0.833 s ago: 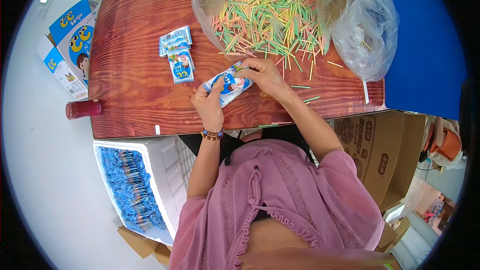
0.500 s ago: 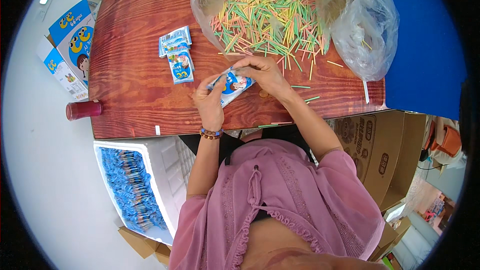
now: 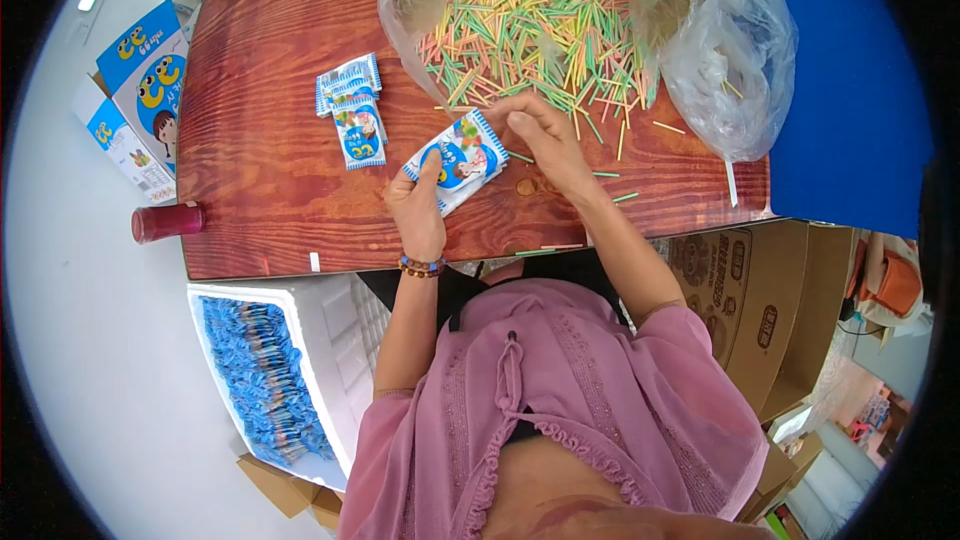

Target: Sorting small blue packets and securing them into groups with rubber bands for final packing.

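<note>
My left hand point(image 3: 417, 210) grips a blue and white snack packet point(image 3: 458, 162) by its lower left side, the thumb lying over its front. The packet is tilted, and its printed face is turned up. At its upper right corner is my right hand point(image 3: 548, 145), with thumb and fingers apart and nothing seen between them; its fingertips are close to the packet's edge, and I cannot tell if they touch it. Left of my hands, several similar packets point(image 3: 358, 130) lie overlapped on the wooden table point(image 3: 270, 180).
Many pastel candy sticks point(image 3: 540, 30) spill from a plastic-lined box point(image 3: 415, 15) at the far side. Crumpled clear plastic point(image 3: 730, 90) hangs right of it. A red-lidded jar point(image 3: 168, 221) stands by the left edge. Below left, a white foam box point(image 3: 340, 370) holds many blue packets.
My right hand has come off the packet's top and moved slightly right, its fingers opening. The packet has been raised and its face shows more fully in my left hand.
</note>
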A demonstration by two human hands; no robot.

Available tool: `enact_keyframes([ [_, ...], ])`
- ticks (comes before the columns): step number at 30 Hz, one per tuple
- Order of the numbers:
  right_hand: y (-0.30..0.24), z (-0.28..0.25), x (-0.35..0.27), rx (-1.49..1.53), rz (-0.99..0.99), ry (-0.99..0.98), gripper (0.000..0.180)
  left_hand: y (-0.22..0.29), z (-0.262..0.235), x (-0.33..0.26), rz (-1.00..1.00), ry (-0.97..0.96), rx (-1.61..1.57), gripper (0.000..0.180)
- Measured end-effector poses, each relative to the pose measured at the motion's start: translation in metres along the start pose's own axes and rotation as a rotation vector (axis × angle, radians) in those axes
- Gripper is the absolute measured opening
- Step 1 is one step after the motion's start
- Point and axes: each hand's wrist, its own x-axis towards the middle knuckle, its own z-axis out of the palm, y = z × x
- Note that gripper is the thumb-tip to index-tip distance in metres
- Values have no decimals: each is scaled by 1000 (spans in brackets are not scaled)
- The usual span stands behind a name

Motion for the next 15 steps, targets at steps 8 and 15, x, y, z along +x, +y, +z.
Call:
enact_keyframes([
  [8, -5, -14, -5, -333, -321, -309, 27, 1, 3, -3, -29, -135, -154, 19],
  [15, -7, -6, 2, -461, -371, -382, 24, -7, 6, -1, -55, -132, -163, 23],
])
